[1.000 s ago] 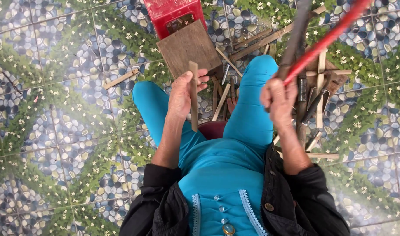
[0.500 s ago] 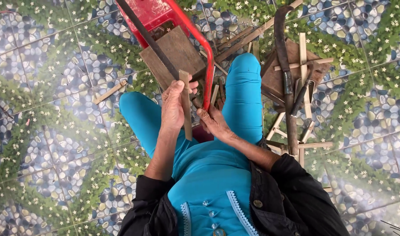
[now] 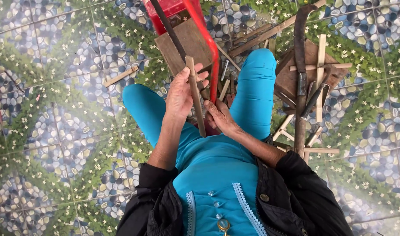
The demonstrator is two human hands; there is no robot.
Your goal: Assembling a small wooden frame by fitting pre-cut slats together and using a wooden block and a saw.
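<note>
Gripping an upright stick (image 3: 195,94) in the closed left hand (image 3: 180,94), the person has swung the red-framed saw (image 3: 208,57) from two o'clock inward, the right hand (image 3: 221,117) now wrapped around its handle, blade against the stick, with the red crate (image 3: 165,9) at twelve o'clock, contents unclear.

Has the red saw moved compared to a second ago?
Yes. The red saw, previously right of the right knee, now lies left of it over the wooden block, gripped by the right hand.
</note>
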